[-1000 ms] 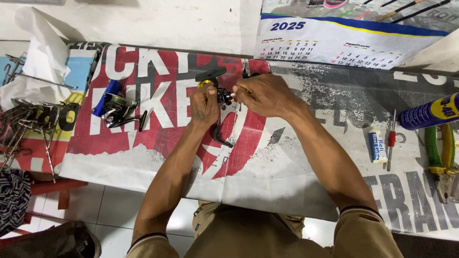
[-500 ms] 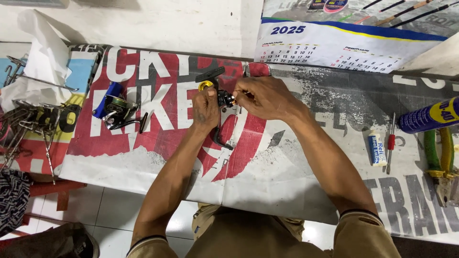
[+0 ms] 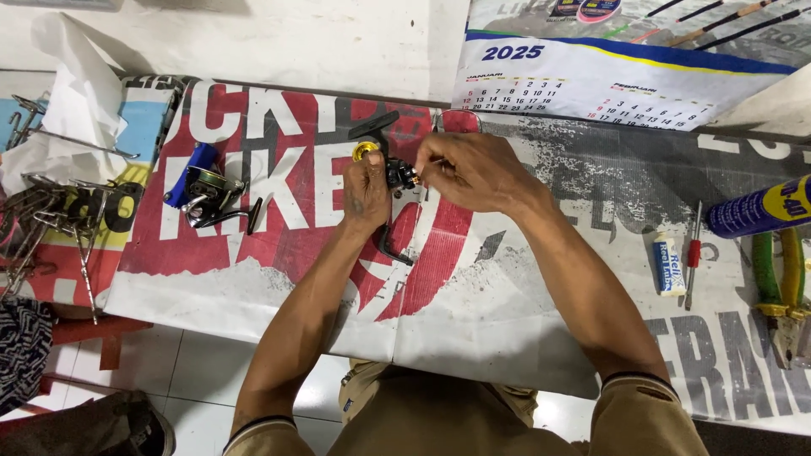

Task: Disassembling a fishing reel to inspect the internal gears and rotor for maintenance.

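My left hand [image 3: 365, 187] grips a black fishing reel [image 3: 397, 176] with a gold knob and a black handle arm hanging below it. My right hand [image 3: 469, 169] pinches a small part at the reel's right side, fingers closed on it. Both hands hover just above a red, white and grey printed banner [image 3: 473, 287] spread over the work surface. What the right fingertips hold is hidden by the fingers.
A blue and black reel [image 3: 207, 190] lies left of my hands. Metal wire parts [image 3: 51, 211] and white cloth [image 3: 72, 101] sit at far left. At right lie a small white tube [image 3: 668, 263], a red screwdriver [image 3: 693, 253], a blue spray can [image 3: 756, 209] and green-handled pliers [image 3: 781, 291]. A calendar [image 3: 591, 84] lies behind.
Both hands stay on the reel with only slight finger shifts; the view has tilted a little.
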